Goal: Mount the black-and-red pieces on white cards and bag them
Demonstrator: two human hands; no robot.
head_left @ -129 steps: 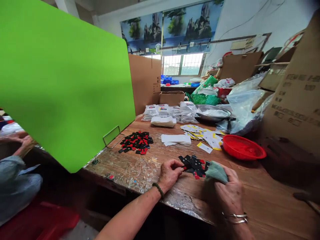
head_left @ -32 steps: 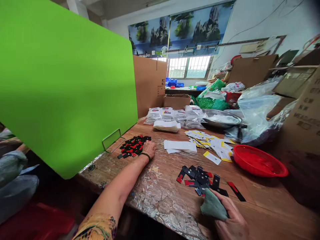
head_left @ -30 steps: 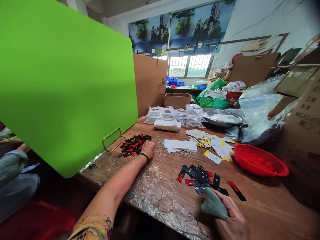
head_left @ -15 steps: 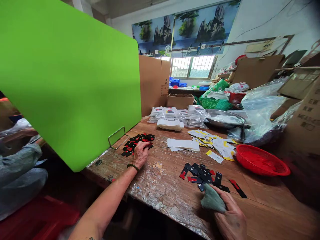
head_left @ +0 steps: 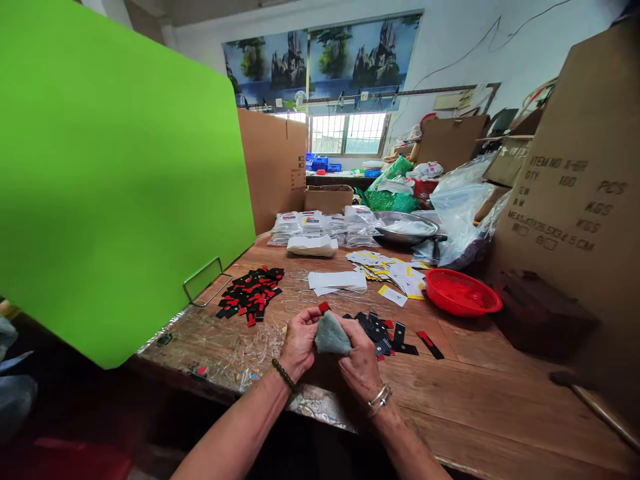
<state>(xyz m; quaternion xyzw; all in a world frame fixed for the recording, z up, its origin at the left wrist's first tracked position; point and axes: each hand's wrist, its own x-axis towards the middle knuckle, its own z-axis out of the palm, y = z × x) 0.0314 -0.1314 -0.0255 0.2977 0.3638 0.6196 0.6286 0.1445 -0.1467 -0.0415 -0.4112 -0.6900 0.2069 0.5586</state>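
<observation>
In front of me, over the near part of the table, my two hands meet. My left hand (head_left: 299, 341) is closed, pinching a small black-and-red strip (head_left: 324, 307); only its red end shows above the fingers. Bunched in my right hand (head_left: 361, 360) is a grey cloth (head_left: 332, 335), pressed close to the strip. To the left lies a heap of black-and-red strips (head_left: 251, 293). Beyond my right hand is a smaller pile of black strips (head_left: 375, 328), partly hidden by the hand, with one strip (head_left: 430, 345) lying apart to its right.
White paper slips (head_left: 337, 281) and yellow-edged cards (head_left: 395, 270) lie mid-table, near a red basket (head_left: 463, 293). Bagged packs (head_left: 320, 230) and a metal pan (head_left: 407, 227) stand behind. A green board (head_left: 125, 180) rises at left, a large carton (head_left: 560, 193) at right, a hammer (head_left: 595, 403) below it.
My left hand has moved from the left heap to the middle with a strip. My right hand has brought the cloth up and left to meet it. The view has turned right.
</observation>
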